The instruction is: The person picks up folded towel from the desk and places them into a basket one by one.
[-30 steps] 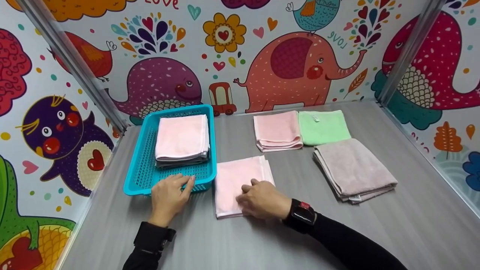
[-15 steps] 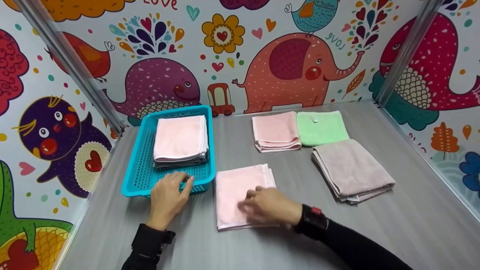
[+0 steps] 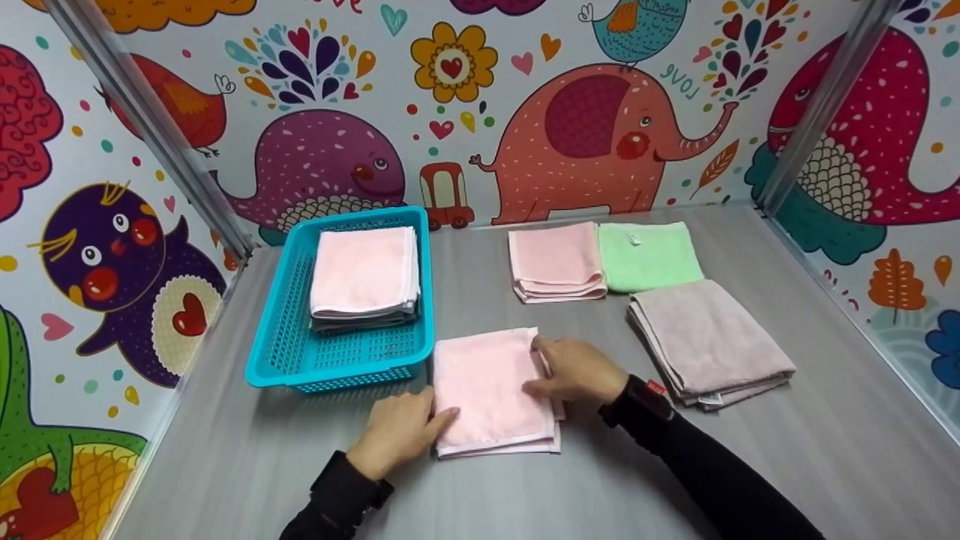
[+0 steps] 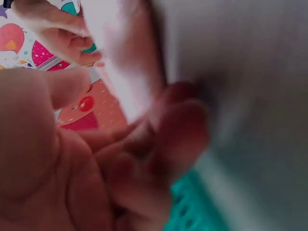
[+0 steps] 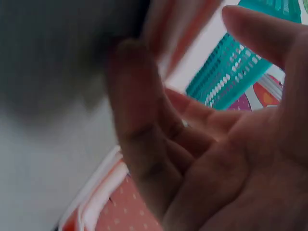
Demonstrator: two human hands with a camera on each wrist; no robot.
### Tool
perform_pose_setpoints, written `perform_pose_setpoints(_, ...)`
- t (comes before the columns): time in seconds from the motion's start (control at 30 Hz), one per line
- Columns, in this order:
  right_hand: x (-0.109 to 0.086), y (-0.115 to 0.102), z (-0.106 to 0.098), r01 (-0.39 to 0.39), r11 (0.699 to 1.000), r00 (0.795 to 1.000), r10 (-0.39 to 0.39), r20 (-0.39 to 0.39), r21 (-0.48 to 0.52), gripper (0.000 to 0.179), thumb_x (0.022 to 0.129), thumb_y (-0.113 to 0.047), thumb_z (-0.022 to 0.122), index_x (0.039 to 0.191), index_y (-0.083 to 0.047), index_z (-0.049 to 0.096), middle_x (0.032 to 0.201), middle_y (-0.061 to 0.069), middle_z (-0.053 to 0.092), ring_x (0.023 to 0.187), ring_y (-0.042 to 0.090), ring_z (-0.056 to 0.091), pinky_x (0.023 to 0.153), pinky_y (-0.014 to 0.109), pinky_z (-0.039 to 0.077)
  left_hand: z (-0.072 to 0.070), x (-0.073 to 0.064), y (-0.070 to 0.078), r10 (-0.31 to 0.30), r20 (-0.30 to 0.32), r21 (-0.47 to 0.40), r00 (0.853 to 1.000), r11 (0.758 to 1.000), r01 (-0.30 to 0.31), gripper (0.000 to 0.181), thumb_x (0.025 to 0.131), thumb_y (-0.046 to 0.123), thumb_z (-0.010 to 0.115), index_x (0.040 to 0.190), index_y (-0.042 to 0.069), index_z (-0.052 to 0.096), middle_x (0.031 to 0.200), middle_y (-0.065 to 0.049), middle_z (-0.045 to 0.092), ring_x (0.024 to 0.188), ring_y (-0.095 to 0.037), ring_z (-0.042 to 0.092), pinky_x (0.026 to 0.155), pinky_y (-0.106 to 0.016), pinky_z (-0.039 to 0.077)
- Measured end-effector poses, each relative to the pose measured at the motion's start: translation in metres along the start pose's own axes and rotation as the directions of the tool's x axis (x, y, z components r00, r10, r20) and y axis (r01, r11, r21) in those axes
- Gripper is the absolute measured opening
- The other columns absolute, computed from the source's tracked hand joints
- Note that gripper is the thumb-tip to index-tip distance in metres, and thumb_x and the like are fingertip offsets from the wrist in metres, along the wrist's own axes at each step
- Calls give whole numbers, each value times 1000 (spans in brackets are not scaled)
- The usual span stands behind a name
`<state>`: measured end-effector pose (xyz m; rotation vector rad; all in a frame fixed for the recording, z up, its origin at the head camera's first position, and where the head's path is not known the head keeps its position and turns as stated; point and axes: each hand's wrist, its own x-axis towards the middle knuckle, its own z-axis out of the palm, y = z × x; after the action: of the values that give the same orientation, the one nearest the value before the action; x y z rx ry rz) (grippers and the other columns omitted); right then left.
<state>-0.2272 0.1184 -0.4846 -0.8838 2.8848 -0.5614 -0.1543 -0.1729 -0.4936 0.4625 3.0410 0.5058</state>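
Observation:
A folded pink towel (image 3: 491,394) lies flat on the table, to the right of and in front of the turquoise basket. My left hand (image 3: 401,431) is at its left edge, the thumb over the top. In the left wrist view, the fingers (image 4: 180,130) meet the towel's side near the table, with the thumb apart from them. At the right edge, my right hand (image 3: 577,371) has its thumb over the upper layer. The right wrist view shows the right fingers (image 5: 137,96) beside the layered edge and the thumb standing off. Neither hand visibly pinches the cloth.
The turquoise basket (image 3: 270,367) holds a stack of folded towels (image 3: 365,270), pink on top. Behind to the right lie a pink folded towel (image 3: 559,259), a light green one (image 3: 651,256) and a larger greyish-pink towel (image 3: 712,337). Patterned walls (image 3: 450,112) enclose the table.
My left hand has moved from the basket's front rim to the towel's left edge. My right hand has shifted from the towel's top to its right edge.

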Motion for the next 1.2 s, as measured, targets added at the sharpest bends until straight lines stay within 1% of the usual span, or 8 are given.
perform_pose_setpoints(0.13,2,-9,10,72,997,997,-72,3,21,53,82,-26,83,117,1,55,74,2,57,70,22,59,68,45,53,8,4,-4,-5,28,-99,1000,995,8,38,96,43,69,83,8,62,66,-3,56,61,-21,54,56,-39,39)
perform_pose_setpoints(0.27,3,-17,17,155,988,988,-154,-16,28,43,81,-14,79,111,0,51,69,-1,49,64,18,51,59,39,48,12,5,-8,15,39,-147,999,989,-9,33,94,36,69,73,14,55,62,4,47,57,-14,45,53,-33,32)
perform_pose_setpoints(0.5,3,-18,21,175,982,985,-174,-15,68,39,80,-6,78,107,-3,50,70,-4,45,65,15,48,57,31,43,15,4,-7,33,21,-194,999,981,-29,31,88,30,70,68,19,49,62,10,41,55,-9,39,52,-28,27)
perform_pose_setpoints(0.6,2,-19,18,168,983,986,-167,-17,69,40,79,-6,79,108,-3,52,71,-5,45,66,15,49,58,32,44,15,4,-4,40,-19,-184,999,982,-42,31,85,28,70,67,19,47,60,11,39,55,-8,38,52,-28,25)
perform_pose_setpoints(0.73,-1,-20,5,158,985,987,-156,-32,68,45,79,-5,78,117,1,56,70,-5,46,67,15,50,59,31,45,11,4,4,69,-90,-181,994,980,-85,28,84,24,70,68,18,48,59,13,38,53,-6,36,51,-25,23)
perform_pose_setpoints(0.87,-7,-25,-14,160,984,986,-155,-65,80,48,79,-4,76,123,3,57,68,-5,48,64,12,49,55,27,44,3,4,11,100,-140,-236,985,963,-131,26,85,21,70,71,17,49,59,15,36,53,-3,34,51,-22,20)
perform_pose_setpoints(1.0,-14,-30,-33,163,983,984,-156,-90,79,49,79,-4,74,125,2,58,66,-6,48,60,8,45,51,24,41,-5,1,16,142,-200,-267,969,944,-193,28,86,21,70,72,15,47,60,16,34,53,-1,33,52,-19,20)
perform_pose_setpoints(1.2,-20,-36,-55,166,985,979,-157,-133,54,49,82,-6,76,127,1,59,66,-6,48,59,9,45,51,25,40,-20,2,23,185,-266,-261,946,931,-255,29,87,21,70,72,13,46,60,16,33,54,0,32,53,-18,20)
